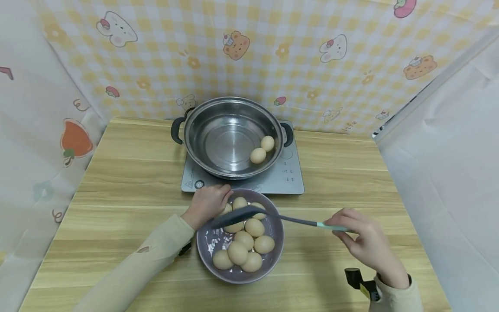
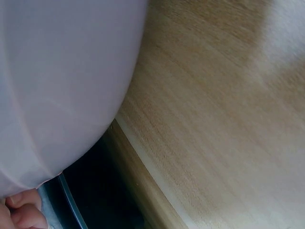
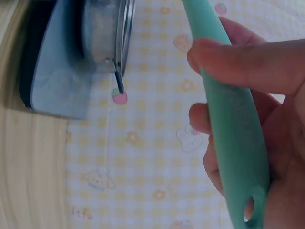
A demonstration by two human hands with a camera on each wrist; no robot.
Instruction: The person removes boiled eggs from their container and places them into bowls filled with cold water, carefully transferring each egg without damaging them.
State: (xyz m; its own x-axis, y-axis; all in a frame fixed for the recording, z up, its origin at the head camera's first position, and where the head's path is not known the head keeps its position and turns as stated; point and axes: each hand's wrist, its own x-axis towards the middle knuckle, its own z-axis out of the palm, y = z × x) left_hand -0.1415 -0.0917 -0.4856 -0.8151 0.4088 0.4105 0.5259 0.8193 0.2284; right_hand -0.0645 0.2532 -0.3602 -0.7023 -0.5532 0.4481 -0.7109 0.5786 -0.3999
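Note:
A greyish-purple bowl [image 1: 238, 279] full of several light brown eggs [image 1: 243, 240] sits on the table before the induction cooker. At its far left rim my left hand [image 1: 208, 203] grips the edge; the left wrist view catches curled fingertips [image 2: 28, 212] against the bowl's side [image 2: 62, 86]. My right hand [image 1: 364, 236] holds a spatula by its mint green handle [image 3: 233, 124], thumb on one side and fingers on the other. The spatula's dark grey head [image 1: 238, 216] reaches over the bowl, overlapping the far eggs and partly hiding them.
Behind the bowl, a wide steel pot [image 1: 230, 171] with black handles stands on the induction cooker [image 1: 294, 184]. Two eggs [image 1: 258, 155] lie inside it at the right. A yellow checked cloth [image 1: 265, 65] covers the wall behind the wooden table [image 1: 128, 173].

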